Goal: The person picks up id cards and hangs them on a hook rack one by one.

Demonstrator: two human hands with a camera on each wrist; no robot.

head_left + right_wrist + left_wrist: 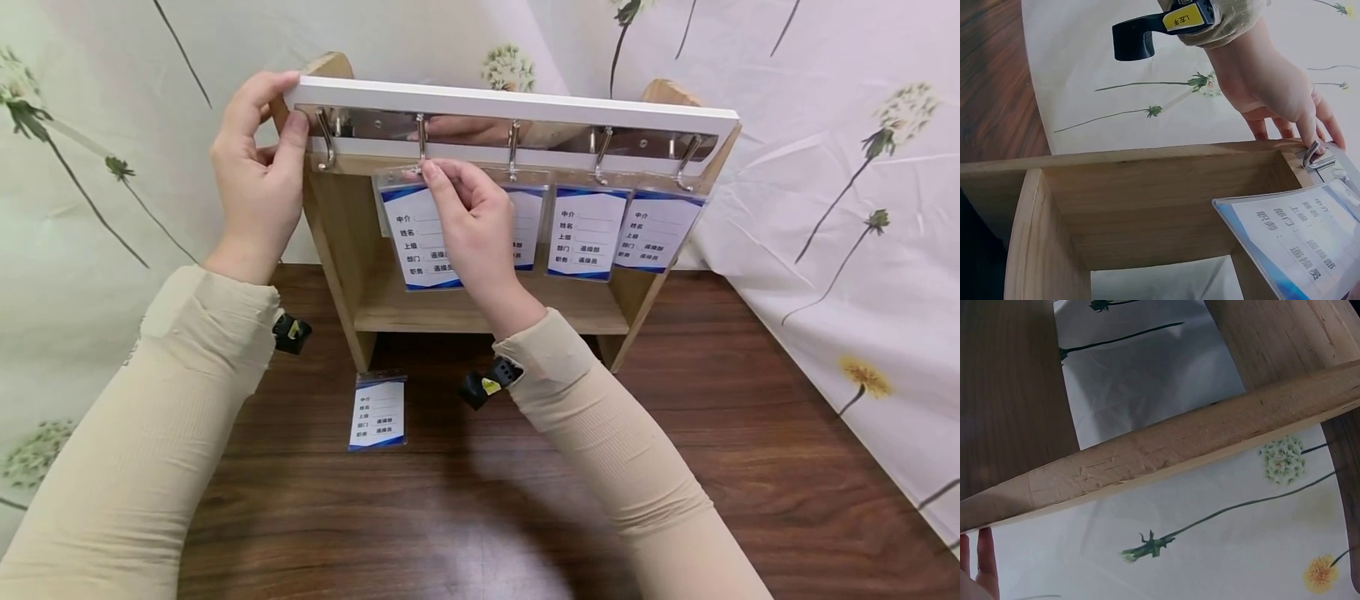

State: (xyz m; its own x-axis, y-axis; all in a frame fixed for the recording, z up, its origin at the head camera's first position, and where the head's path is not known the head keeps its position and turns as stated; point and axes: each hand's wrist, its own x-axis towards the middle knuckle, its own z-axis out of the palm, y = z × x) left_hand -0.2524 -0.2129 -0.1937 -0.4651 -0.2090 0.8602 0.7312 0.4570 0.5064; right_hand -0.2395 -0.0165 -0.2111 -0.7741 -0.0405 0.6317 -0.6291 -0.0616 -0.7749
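Observation:
My left hand grips the left end of a white hook rail fixed along a wooden rack, thumb in front. In the left wrist view its fingertips touch the wooden side. My right hand pinches the top edge of a clear-sleeved ID badge at the second hook from the left. My fingers hide whether the badge's slot is on that hook. The leftmost hook is bare. In the right wrist view the badge tilts below the leftmost hook.
Badges hang from the hooks to the right, including a middle badge partly behind my hand, another badge and the rightmost badge. One badge lies on the dark wooden surface before the rack. Flower-print cloth stands behind.

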